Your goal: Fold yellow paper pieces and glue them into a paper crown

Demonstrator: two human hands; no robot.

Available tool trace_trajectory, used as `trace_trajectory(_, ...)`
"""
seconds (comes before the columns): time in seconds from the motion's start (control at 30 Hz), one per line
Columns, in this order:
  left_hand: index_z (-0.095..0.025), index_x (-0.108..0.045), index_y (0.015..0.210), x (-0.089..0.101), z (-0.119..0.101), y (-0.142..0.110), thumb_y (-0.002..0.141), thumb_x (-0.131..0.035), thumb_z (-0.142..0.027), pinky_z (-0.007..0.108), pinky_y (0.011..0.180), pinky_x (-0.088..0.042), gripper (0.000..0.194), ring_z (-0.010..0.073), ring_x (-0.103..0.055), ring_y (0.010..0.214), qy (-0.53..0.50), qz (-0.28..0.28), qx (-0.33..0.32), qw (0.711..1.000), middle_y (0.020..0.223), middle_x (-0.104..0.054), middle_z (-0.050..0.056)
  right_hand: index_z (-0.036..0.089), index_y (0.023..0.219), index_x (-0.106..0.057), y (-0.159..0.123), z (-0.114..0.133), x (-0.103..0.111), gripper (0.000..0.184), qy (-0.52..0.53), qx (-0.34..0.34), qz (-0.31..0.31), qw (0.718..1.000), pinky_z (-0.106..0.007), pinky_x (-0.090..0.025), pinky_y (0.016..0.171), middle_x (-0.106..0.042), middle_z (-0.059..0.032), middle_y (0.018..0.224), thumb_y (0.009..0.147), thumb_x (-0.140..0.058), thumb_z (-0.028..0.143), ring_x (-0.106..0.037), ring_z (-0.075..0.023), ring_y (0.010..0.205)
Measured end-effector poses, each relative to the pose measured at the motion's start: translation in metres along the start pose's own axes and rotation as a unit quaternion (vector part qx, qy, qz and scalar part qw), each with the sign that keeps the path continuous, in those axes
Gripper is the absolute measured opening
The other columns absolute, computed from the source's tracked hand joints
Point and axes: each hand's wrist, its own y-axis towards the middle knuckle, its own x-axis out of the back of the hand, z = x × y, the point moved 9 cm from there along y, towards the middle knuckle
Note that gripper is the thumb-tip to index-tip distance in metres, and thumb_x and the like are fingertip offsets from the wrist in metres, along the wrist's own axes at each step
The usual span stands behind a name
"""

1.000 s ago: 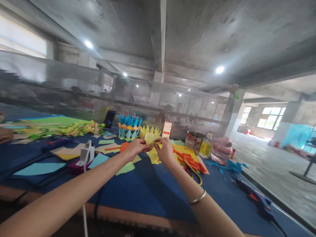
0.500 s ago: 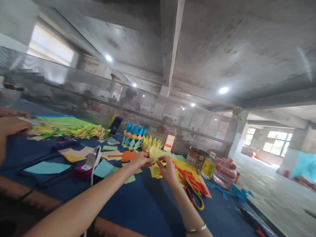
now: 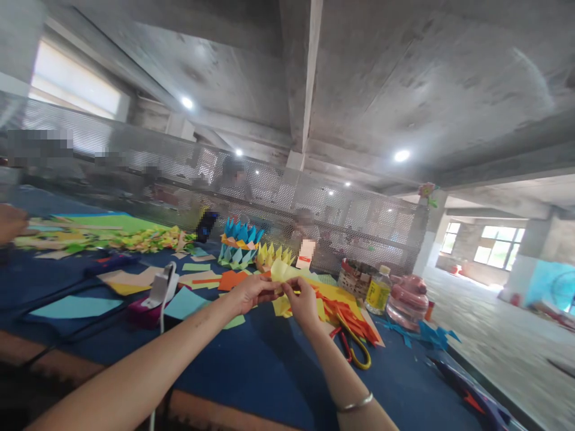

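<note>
A piece of pale yellow paper point(image 3: 280, 270) is pinched between my two hands above the blue table. My left hand point(image 3: 256, 293) grips its lower left side with fingers closed. Close beside it, my right hand point(image 3: 302, 299) is closed on the paper's lower right edge, thumb and fingertips together. Behind the hands stand a folded-paper ring in blue, orange and pale green point(image 3: 239, 245) and a yellow pointed paper ring point(image 3: 269, 256). Scissors with yellow and red handles point(image 3: 357, 347) lie right of my right forearm, by orange paper strips point(image 3: 345, 317).
Rightward stand a woven basket point(image 3: 353, 279), a yellow-labelled bottle point(image 3: 378, 292) and a pink container point(image 3: 408, 302). A white socket point(image 3: 162, 287) with a cable and light blue sheets point(image 3: 76, 306) lie left. Another person's hand point(image 3: 11, 222) shows at the far left. A perforated screen point(image 3: 278, 191) runs behind.
My fingertips have come closer together on the yellow paper. The view has shifted slightly, and the other person's hand at the left has moved toward the frame edge.
</note>
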Motion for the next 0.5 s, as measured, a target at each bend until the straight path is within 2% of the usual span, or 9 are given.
trace_trajectory(0.23, -0.012, -0.066, 0.068, 0.0007, 0.0023, -0.0024, 0.062, -0.079, -0.013, 0.019, 0.065, -0.054, 0.014, 0.0111, -0.065, 0.061, -0.004, -0.005, 0.013, 1.000, 0.066, -0.069, 0.003, 0.017, 0.067, -0.055, -0.0016, -0.0004, -0.0016, 0.009, 0.037, -0.020, -0.001, 0.999, -0.028, -0.049, 0.062, -0.064, -0.0021, 0.064, 0.073, -0.056, 0.024, -0.062, -0.0156, 0.060)
trace_trajectory(0.5, -0.012, -0.068, 0.080, -0.0002, 0.0037, -0.0035, 0.065, -0.077, -0.011, 0.023, 0.071, -0.055, 0.017, 0.0149, -0.069, 0.069, -0.005, 0.006, 0.024, 1.000, 0.077, -0.073, 0.006, 0.016, 0.073, -0.061, -0.0014, 0.0017, -0.0023, 0.008, 0.009, -0.005, 0.000, 1.000, -0.029, -0.049, 0.065, -0.067, -0.0041, 0.071, 0.073, -0.056, 0.023, -0.063, -0.0167, 0.067)
